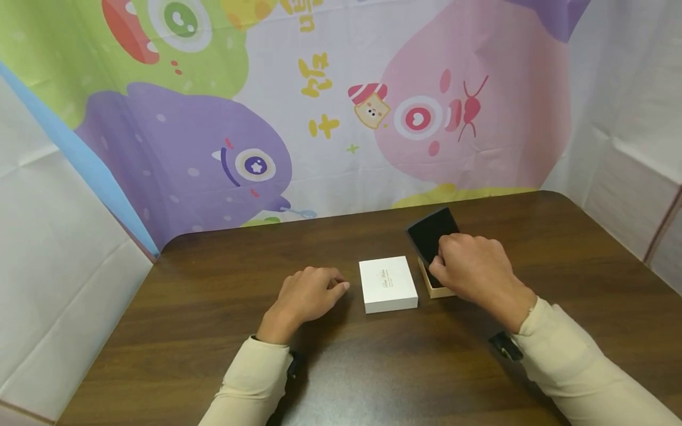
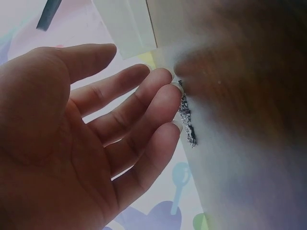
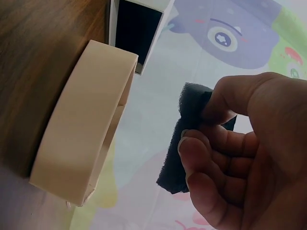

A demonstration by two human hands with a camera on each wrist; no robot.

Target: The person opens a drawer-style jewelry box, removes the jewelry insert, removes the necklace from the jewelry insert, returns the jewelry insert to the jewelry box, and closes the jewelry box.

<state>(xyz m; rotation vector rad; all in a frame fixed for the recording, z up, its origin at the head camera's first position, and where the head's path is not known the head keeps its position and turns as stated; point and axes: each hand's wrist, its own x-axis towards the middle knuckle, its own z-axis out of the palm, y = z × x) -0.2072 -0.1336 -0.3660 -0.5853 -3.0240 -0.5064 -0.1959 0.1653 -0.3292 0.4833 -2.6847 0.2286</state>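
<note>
Two hands: both were over a brown wooden table [image 1: 160,331], with cream sleeves [image 1: 250,373] reaching down to the wrists.
Right hand [image 1: 474,269]: its fingers were curled in and, together with the thumb, pinched a black foam pad [image 1: 433,234].
Foam pad: it was tilted in the air above a tan open box [image 3: 79,124], well up from the tabletop; the right wrist view showed it apart from the box, creased and bent where the fingers gripped it.
Tan box: it stood on the table below the right hand, its opening facing up; the head view showed something dark inside, mostly hidden by the hand and the pad.
White box [image 1: 388,283]: it lay flat just left of the tan box, gold lettering on its top; its side toward the right hand was open, with a dark interior.
Left hand [image 1: 308,296]: its fingers were relaxed, gently bent and holding nothing, just left of the white box; whether the fingertips touched the table, one could not tell.
Wrists: a small black device [image 1: 506,346] sat under the right one.
Backdrop [image 1: 341,189]: a cloth with cartoon monsters hung behind the table.
</note>
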